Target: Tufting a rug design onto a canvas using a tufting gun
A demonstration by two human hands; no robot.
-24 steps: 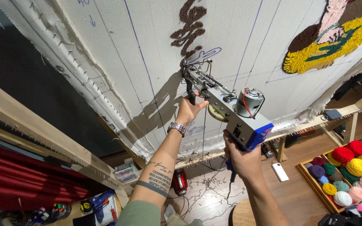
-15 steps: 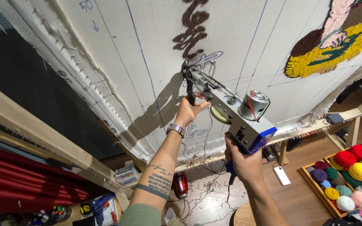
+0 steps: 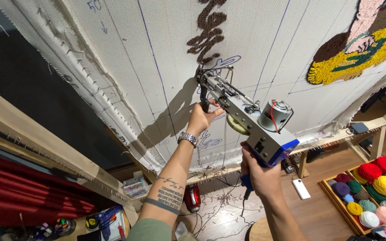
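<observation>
While your left hand [image 3: 200, 118] and right hand [image 3: 260, 172] grip the tufting gun [image 3: 246, 118], its needle has crept slightly right along the cloth [image 3: 126, 58].

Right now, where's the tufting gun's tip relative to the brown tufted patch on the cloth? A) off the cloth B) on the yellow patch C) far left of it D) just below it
D: the tufting gun presses its tip into the cloth just under the brown tufted patch; the left hand grips its front handle and the right hand its rear grip.
</observation>
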